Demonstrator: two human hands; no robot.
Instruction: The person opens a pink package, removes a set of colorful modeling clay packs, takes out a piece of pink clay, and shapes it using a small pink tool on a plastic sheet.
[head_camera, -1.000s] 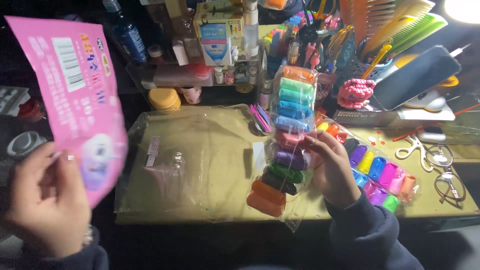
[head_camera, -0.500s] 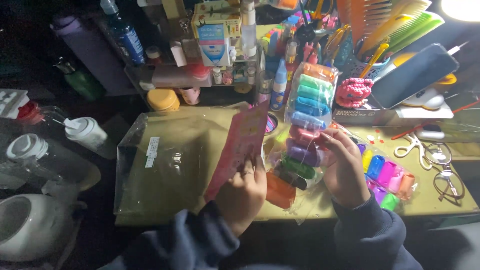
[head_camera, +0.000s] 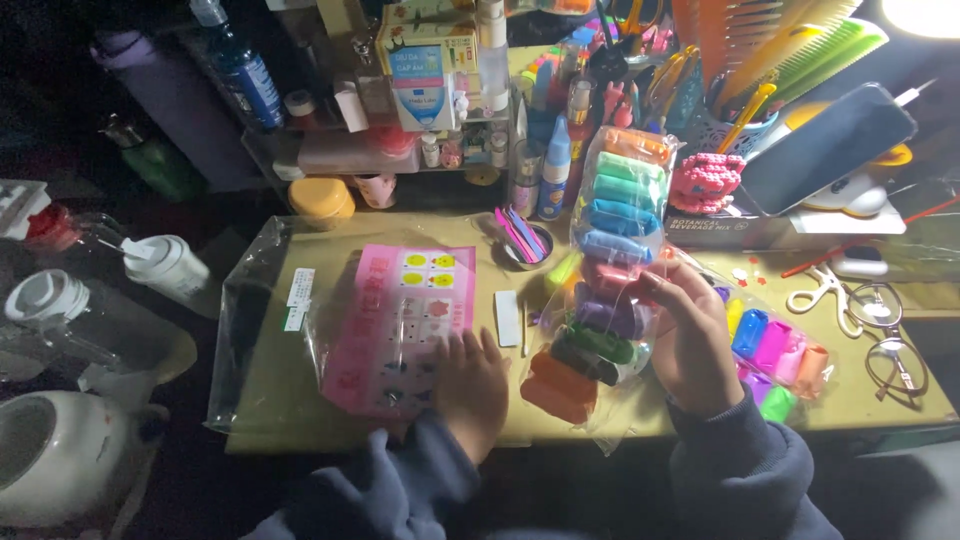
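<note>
Everything sat around the pink card (head_camera: 398, 330), which lay flat on the yellowish table (head_camera: 300, 400) under a clear plastic bag (head_camera: 260, 330). Well to the left of the card stood a white kettle (head_camera: 60, 460) and a white bottle (head_camera: 170, 265). Behind the card, at the back of the table, was a yellow jar (head_camera: 321, 200), and further back a blue bottle (head_camera: 245, 80).

The left hand (head_camera: 470, 385) rested at the card's lower right corner, fingers spread and laid flat, touching its edge through the plastic; it pinched nothing. Just right of the card lay a small white slip (head_camera: 508, 318), and behind that a little cup of coloured sticks (head_camera: 522, 240).

Further right of the card stood a clear pack of clay sticks (head_camera: 600, 280) in many colours, tilted up from the table. The right hand (head_camera: 690, 340) gripped the pack along its right side, fingers curled around it. Beyond that hand a second row of bright clay pieces (head_camera: 770, 350) lay flat in its own wrapper. Furthest right from the card were scissors (head_camera: 825, 290) and a pair of glasses (head_camera: 890, 345), near the table's edge.
</note>
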